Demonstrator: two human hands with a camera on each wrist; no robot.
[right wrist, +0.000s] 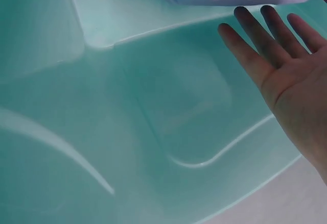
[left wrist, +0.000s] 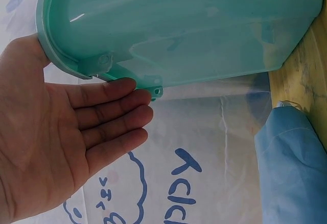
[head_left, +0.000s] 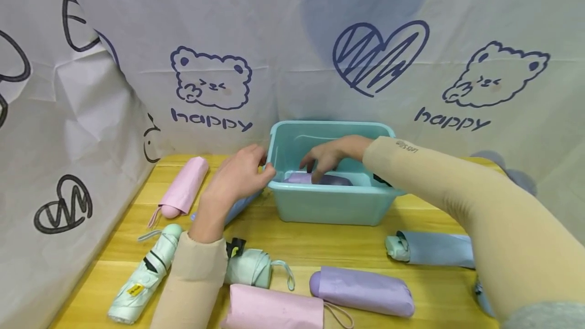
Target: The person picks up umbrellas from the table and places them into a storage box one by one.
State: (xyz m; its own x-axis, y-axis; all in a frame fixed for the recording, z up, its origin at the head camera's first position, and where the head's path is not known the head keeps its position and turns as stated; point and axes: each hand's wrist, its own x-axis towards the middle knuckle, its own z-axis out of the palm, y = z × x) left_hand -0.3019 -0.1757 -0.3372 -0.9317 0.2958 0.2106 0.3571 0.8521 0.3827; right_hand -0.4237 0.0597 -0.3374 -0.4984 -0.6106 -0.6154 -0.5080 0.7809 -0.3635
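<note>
Bench (head_left: 338,242): wooden, umbrellas (head_left: 365,292) scattered toward its front, left and right edges.
Teal bin (head_left: 333,205): near the back edge, around midway along.
Purple umbrella (head_left: 299,178): lies inside the bin.
Left hand (head_left: 241,170): fingers straight, thumb at the bin's left rim, gripping nothing.
Right hand (head_left: 328,156): inside, beside this umbrella, fingers spread, holding nothing.

Soft, even light fell over my yellow wood-grain table (head_left: 329,242), white glare streaked the rectangular teal plastic bin (right wrist: 153,117), my bare right hand (right wrist: 301,86) looked shadowed in its wrist view, both wrist pictures were dimmer than the head view.
</note>
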